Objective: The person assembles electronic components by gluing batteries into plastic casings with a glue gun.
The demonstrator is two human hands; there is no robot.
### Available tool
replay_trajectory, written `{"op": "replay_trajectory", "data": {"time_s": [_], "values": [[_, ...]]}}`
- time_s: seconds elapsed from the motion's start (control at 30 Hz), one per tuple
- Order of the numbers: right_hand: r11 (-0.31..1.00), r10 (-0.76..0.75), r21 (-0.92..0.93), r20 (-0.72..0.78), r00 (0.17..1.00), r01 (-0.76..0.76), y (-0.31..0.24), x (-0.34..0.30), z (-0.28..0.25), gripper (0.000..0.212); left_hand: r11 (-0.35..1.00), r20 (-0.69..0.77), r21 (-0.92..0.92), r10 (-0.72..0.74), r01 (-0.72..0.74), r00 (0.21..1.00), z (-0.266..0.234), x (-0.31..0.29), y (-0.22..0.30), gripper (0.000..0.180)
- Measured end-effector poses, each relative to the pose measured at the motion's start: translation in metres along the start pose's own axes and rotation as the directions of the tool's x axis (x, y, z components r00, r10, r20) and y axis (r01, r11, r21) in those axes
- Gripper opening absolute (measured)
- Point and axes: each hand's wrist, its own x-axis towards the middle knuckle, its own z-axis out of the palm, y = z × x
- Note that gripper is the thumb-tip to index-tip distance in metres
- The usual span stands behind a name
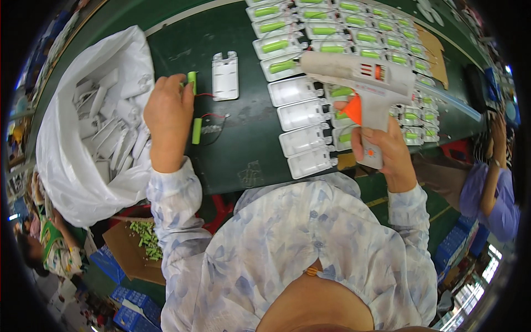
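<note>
Left grip (167, 119) pinched on a green cell (192, 81); right grip (389, 148) clamped round a white glue gun's (381, 95) handle (373, 141).

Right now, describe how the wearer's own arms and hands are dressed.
The left sleeve and right sleeve match: loose, light, whitish fabric with a soft blue-grey leafy print, reaching about to the wrists. The left hand and right hand are bare, without gloves; no watch or ring can be made out on either.
</note>
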Motion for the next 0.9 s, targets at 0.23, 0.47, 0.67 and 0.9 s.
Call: {"op": "replay_trajectory", "data": {"time_s": [0.23, 0.47, 0.67, 0.9], "values": [[0.996, 0.052, -0.076, -0.007, 0.999, -0.052, -0.005, -0.010, 0.000, 0.048, 1.000, 0.035, 0.007, -0.002, 0.002, 0.999, 0.011, 0.018, -0.008, 0.032], [0.976, 0.114, -0.188, 0.035, 0.993, -0.105, -0.004, -0.028, -0.008, 0.044, 0.187, 0.379, -0.903, -0.080, 0.388, 0.922, -0.041, -0.030, 0.022, 0.015], [0.961, 0.214, -0.197, 0.085, 0.973, -0.194, 0.003, -0.026, -0.008, 0.038, 0.725, 0.257, -0.669, 0.015, 0.166, 0.966, -0.012, -0.072, 0.046, 0.018], [0.957, 0.204, -0.217, 0.030, 0.979, -0.193, 0.000, -0.029, -0.008, 0.024, 0.904, 0.128, -0.280, 0.368, -0.323, 0.921, -0.009, -0.067, 0.064, 0.012]]}}
